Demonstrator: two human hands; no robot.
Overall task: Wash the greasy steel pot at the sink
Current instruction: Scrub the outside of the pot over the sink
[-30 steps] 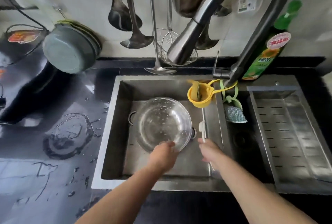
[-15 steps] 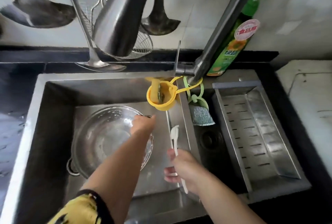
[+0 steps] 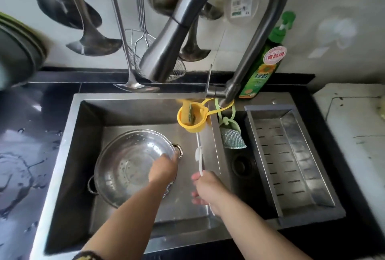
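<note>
- The pot [image 3: 133, 166] sat in the left basin of the sink [image 3: 83, 134], tipped a little toward the person, its wet inside showing. That tilt probably made the bottom easier to reach.
- The left hand [image 3: 164, 169] was at the pot's right rim, by the ring handle. It looked set to steady or turn the pot, but the fingers were hidden over the edge, so I could not tell whether they gripped it.
- The right hand [image 3: 208, 189] was closed round a white brush [image 3: 199, 158], its thin handle running up toward the divider between the basins. The brush was clear of the pot, just beside it to the right.
- No water ran from the faucet [image 3: 208, 20], whose spout hung over the back of the left basin.
- A yellow holder [image 3: 191, 119] hung on the divider under the faucet, and a scrubber [image 3: 232, 137] dangled into the right basin: both within easy reach.
- The soap bottle [image 3: 264, 61] stood behind the faucet base, also handy.
- A steel tray [image 3: 291, 155] lay across the right basin, likely for draining.
- By my reckoning the scrubbing was about to begin, or to resume.
</note>
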